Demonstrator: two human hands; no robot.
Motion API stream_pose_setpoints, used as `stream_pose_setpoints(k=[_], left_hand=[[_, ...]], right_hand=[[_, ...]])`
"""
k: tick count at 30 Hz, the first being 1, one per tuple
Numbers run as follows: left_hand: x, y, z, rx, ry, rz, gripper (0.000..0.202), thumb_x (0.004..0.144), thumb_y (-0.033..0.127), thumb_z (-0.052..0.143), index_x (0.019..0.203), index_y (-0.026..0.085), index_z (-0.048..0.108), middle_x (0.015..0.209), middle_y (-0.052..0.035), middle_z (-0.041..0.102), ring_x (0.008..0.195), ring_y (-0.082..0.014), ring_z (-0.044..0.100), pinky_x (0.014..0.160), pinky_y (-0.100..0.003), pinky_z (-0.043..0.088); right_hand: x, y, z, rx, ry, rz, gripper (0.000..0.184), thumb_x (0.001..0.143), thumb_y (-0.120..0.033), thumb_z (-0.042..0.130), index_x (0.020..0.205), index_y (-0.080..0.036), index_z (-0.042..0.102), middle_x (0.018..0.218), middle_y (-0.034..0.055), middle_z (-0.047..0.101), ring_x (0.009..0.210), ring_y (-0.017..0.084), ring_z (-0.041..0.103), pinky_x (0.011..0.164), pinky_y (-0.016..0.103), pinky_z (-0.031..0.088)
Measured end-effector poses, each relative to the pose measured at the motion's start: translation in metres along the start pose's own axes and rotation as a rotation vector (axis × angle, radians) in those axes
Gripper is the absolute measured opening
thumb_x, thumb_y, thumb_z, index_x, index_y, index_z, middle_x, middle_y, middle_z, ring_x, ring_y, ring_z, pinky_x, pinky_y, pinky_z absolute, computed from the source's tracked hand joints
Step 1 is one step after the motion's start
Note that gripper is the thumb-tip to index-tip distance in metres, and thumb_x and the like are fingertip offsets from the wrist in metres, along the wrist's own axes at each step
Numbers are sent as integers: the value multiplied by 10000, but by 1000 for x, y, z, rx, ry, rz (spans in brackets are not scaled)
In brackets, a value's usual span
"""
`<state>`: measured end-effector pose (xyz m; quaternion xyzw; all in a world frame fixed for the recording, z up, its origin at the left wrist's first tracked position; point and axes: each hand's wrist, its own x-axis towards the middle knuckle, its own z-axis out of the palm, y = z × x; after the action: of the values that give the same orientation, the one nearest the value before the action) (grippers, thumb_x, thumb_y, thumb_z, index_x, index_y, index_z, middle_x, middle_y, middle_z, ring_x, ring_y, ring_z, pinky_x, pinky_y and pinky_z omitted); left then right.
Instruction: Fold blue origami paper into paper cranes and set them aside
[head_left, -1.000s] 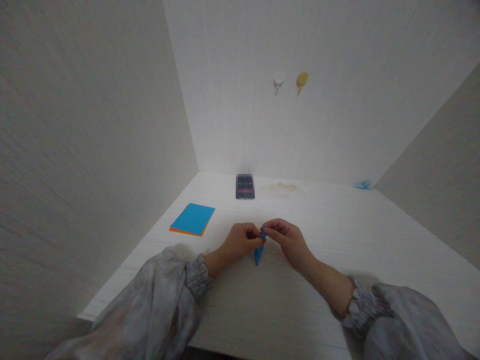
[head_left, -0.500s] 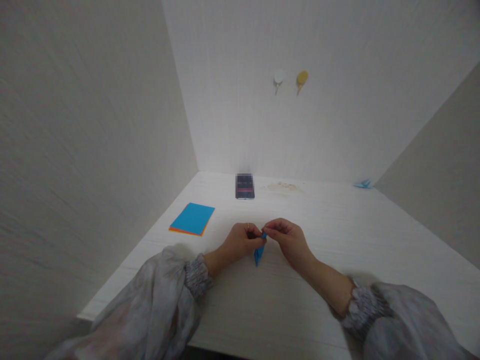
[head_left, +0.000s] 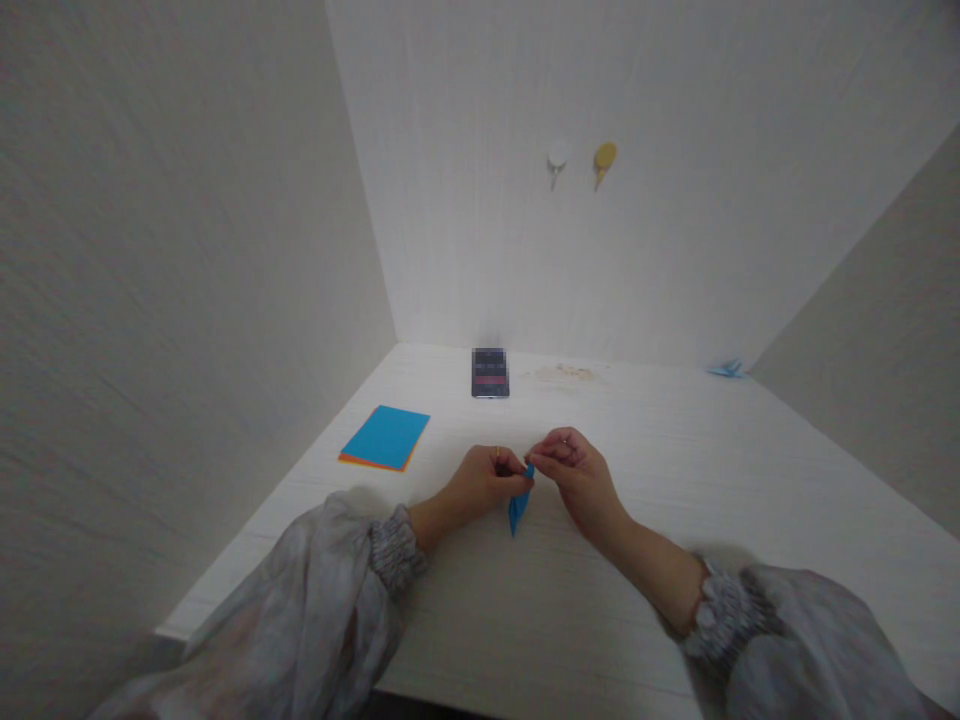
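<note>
A small folded piece of blue paper [head_left: 517,508] is held just above the white table [head_left: 675,480], its point hanging down. My left hand [head_left: 480,482], with a ring on one finger, is closed round the paper's upper part from the left. My right hand [head_left: 574,470] pinches the paper's top tip from the right, fingers curled together. Both wrists show gathered grey cuffs.
A stack of paper sheets, blue on top with orange beneath [head_left: 385,438], lies at the left. A dark phone [head_left: 490,372] lies near the back wall. A small blue folded figure [head_left: 726,369] sits in the far right corner. Two wall hooks [head_left: 581,162] hang above.
My right hand's fingers have shifted slightly up at the paper's tip. The paper and my left hand stay almost where they were.
</note>
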<state>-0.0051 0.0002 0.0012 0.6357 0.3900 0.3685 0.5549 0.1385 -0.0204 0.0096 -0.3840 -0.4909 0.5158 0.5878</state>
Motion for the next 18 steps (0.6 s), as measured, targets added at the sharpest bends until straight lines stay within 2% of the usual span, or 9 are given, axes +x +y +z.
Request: stream_pose_setpoints(k=[10, 18], left_hand=[[0, -1, 1, 9, 17, -41, 99, 566, 184, 638, 565, 112, 569, 489, 31, 527, 431, -53, 428, 439, -173, 329], [1, -5, 0, -16, -45, -47, 131, 571, 219, 652, 586, 113, 577, 506, 25, 533, 440, -58, 434, 439, -177, 320]], right_hand=[[0, -2, -1, -121, -28, -29, 217, 631, -240, 671, 770, -209, 507, 667, -27, 583, 614, 114, 533, 583, 249, 411], [1, -1, -2, -67, 15, -1, 241, 589, -243, 688, 773, -213, 536, 624, -36, 583, 586, 122, 532, 579, 261, 408]])
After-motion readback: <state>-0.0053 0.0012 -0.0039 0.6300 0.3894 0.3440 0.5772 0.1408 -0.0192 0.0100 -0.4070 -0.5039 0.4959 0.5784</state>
